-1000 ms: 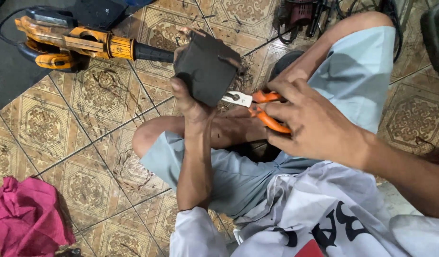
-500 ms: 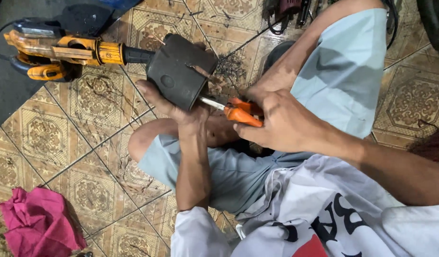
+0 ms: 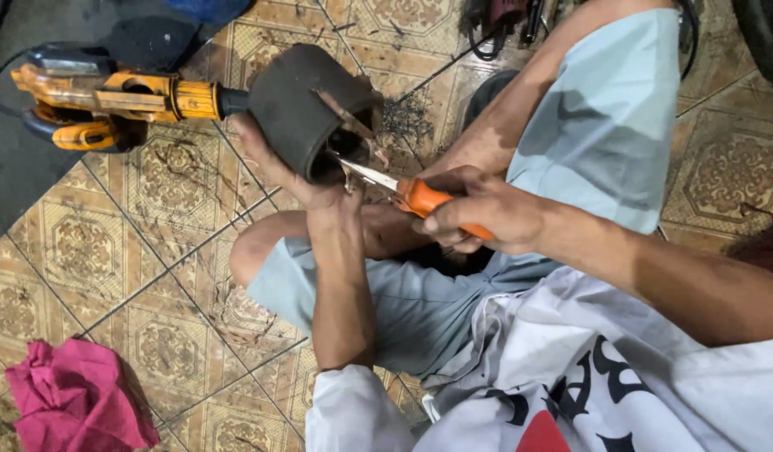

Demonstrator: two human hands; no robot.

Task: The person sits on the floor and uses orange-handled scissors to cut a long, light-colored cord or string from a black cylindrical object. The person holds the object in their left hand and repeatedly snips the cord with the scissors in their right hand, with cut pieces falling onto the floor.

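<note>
So the left hand (image 3: 294, 172) is cupped under a dark drum-shaped part (image 3: 307, 105), fingers wrapped up around its near side, gripping it firmly and tipping its open end toward the right. That dark part sits at the end of a yellow and orange power tool (image 3: 110, 100), which stretches off to the far left and rests partly on a dark mat (image 3: 26, 176) there.

The right hand (image 3: 487, 213) is clenched around the orange-handled scissors (image 3: 403, 191). The metal blades point left and poke right at the open mouth of the dark part, touching or just about touching its rim. A thin reddish strip (image 3: 345, 113) sticks out across that opening, though I can't tell what it's made of.

Everything's held up above the person's bent knees, over light blue shorts (image 3: 604, 125) and a white shirt with black and red print (image 3: 571, 377) near the bottom.

On the patterned tile floor (image 3: 110, 251), just right of the dark part, there's a scatter of small dark shavings (image 3: 407, 121). A crumpled pink rag (image 3: 72, 398) lies at the near left corner, well apart from the hands. At the far edge you can see 1 clump of tools and cables (image 3: 504, 21), too dark to make out properly.
</note>
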